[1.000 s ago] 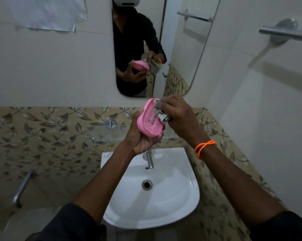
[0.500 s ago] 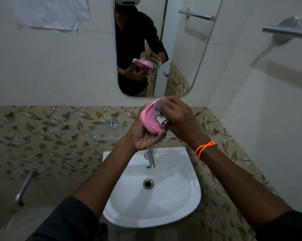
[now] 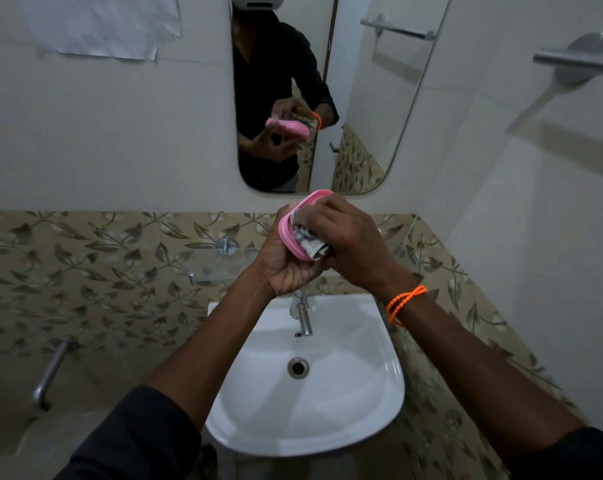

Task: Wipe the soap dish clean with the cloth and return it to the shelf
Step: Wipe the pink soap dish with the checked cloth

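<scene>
A: Where is the soap dish [image 3: 293, 225] right now?

B: Up in front of the wall, above the tap [image 3: 303, 315] and the sink [image 3: 379, 407], just below the mirror [image 3: 362, 98]. The left hand [image 3: 286, 268] cups it from behind and underneath, with its open face tilted toward the person.

A: And the other hand?

B: The right hand [image 3: 352, 242] has its fingers curled round a bunched cloth [image 3: 308, 242] and presses it into the hollow of the dish. Both grips are closed: the left on the dish, the right on the cloth.

A: How will the dish handle?

B: It looks like thin pink plastic, so I judge it light and fairly stiff, and not likely to break. If it is damp it could turn slippery, and a hard push from the cloth might pop it out of the palm. Cradling the back with a thumb on the rim seems the safest hold.

A: And the cloth?

B: Soft and crumpled; it should mould itself into the corners.

A: Where does the dish go afterwards?

B: Probably the glass shelf [image 3: 210, 263] on the patterned tile, left of the hands. It is clear and hard to see, so setting the dish down flat will need care.
</scene>
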